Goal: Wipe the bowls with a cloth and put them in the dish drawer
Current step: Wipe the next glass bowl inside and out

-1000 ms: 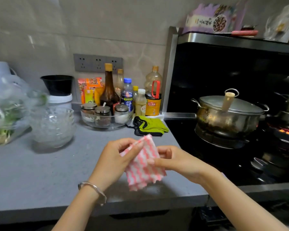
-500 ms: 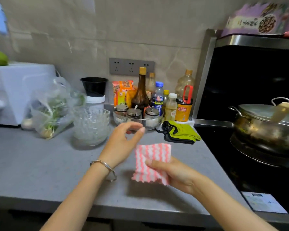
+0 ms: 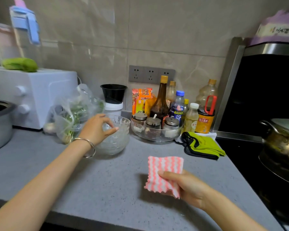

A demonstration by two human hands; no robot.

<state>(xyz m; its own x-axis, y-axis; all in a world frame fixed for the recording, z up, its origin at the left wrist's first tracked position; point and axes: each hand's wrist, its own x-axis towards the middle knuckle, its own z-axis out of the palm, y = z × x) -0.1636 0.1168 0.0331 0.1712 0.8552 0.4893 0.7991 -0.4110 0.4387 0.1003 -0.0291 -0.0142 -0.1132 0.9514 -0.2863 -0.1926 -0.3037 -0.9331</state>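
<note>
The right grip (image 3: 188, 185) is pinching the pink striped cloth (image 3: 164, 170) above the counter (image 3: 107, 189). The left grip (image 3: 95, 130) is hovering half-open at the rim of the stacked glass bowls (image 3: 119, 141), holding nothing.

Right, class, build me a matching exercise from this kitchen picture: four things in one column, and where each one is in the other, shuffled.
Things:
1. pink striped cloth
2. glass bowls
3. green cloth
4. black bowl

Places:
A. on a white tub
B. under the left hand
C. held in the right hand
D. on the counter beside the hob

Pairs: 1-C, 2-B, 3-D, 4-A
</note>
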